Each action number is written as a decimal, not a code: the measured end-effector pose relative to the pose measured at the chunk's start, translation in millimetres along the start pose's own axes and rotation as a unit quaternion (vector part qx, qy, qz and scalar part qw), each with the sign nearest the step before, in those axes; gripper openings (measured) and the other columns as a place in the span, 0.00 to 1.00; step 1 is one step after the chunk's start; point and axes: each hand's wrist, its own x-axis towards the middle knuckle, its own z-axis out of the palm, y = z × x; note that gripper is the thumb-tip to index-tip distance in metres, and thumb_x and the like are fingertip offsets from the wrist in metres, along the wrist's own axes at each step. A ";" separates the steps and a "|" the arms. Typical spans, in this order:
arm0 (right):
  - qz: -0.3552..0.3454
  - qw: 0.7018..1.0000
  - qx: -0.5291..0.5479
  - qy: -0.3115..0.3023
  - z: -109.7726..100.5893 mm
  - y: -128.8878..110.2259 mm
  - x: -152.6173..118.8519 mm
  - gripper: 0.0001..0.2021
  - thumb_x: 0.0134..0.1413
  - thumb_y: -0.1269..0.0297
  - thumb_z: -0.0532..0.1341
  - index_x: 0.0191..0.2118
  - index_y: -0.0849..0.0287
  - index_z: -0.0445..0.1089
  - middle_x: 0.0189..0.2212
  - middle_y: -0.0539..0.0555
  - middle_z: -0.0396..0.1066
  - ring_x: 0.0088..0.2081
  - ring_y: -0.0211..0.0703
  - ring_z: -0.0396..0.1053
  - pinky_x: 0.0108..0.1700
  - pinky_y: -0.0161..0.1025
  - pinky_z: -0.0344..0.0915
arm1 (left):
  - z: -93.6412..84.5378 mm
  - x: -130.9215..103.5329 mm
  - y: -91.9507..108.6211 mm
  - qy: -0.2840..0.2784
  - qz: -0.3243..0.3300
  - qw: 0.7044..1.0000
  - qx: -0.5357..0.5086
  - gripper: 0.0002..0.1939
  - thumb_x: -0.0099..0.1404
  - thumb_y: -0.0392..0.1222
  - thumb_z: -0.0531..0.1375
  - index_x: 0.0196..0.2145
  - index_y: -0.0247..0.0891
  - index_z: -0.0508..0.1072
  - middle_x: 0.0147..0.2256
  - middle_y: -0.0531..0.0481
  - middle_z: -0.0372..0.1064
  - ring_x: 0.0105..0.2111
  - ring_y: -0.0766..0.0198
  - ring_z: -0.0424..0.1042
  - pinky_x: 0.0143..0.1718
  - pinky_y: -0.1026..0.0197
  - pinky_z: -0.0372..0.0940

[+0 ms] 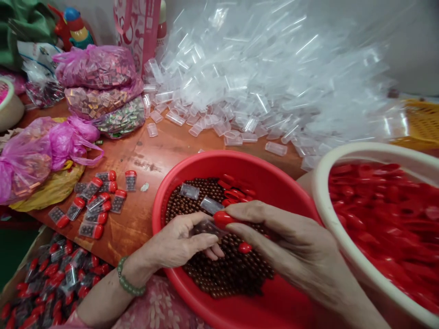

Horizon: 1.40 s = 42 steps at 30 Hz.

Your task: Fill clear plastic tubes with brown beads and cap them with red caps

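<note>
My left hand [188,242], with a green bead bracelet at the wrist, is closed around a small clear plastic case [208,227] that looks dark inside. Pinched between thumb and forefinger of my right hand [288,237] is a red cap [224,217], at the end of that case. Whether the cap is seated on it, I cannot tell. Both hands are over a red basin [192,157] of brown beads [222,274]. Among the beads lie empty clear cases [190,191] and loose red caps [236,194].
A white tub [324,201] of red pieces stands at the right. Clear cases [240,91] are heaped at the back. Capped, bead-filled cases [92,214] lie on the wooden table [137,219], with more in a box [58,278] below. Pink bags [96,64] sit at left.
</note>
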 end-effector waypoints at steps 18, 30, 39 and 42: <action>0.095 0.982 0.030 0.161 22.0 -16.3 -9.8 0.03 0.53 0.66 0.65 0.36 0.53 0.74 0.32 0.51 0.77 0.32 0.43 0.76 0.36 0.38 0.76 | 0.1 -2.0 -4.5 0.002 0.029 0.998 -0.064 0.23 0.53 0.52 0.68 0.40 0.33 0.73 0.30 0.50 0.70 0.29 0.68 0.70 0.36 0.63 0.65; 0.027 0.983 0.015 0.179 49.7 -13.3 -18.2 0.07 0.55 0.73 0.62 0.37 0.53 0.73 0.32 0.50 0.76 0.32 0.41 0.75 0.34 0.37 0.74 | 5.0 -6.6 -11.4 0.006 0.063 0.998 0.020 0.22 0.58 0.53 0.64 0.43 0.32 0.72 0.29 0.52 0.64 0.28 0.68 0.64 0.34 0.63 0.62; -0.145 0.954 -0.261 0.041 42.6 0.6 -20.3 0.35 0.50 0.51 0.65 0.60 0.58 0.54 0.41 0.64 0.71 0.40 0.60 0.72 0.37 0.55 0.72 | -0.8 -4.6 -16.7 -0.037 0.059 0.989 -0.127 0.25 0.52 0.59 0.67 0.35 0.34 0.70 0.28 0.50 0.67 0.29 0.67 0.67 0.34 0.64 0.62; -0.178 0.932 -0.308 0.069 46.2 0.7 -15.2 0.31 0.52 0.59 0.61 0.60 0.61 0.54 0.39 0.62 0.70 0.38 0.56 0.72 0.35 0.50 0.72 | -0.7 -3.1 -17.1 -0.029 0.060 0.988 -0.136 0.24 0.51 0.59 0.67 0.32 0.33 0.70 0.28 0.51 0.65 0.29 0.67 0.65 0.36 0.64 0.62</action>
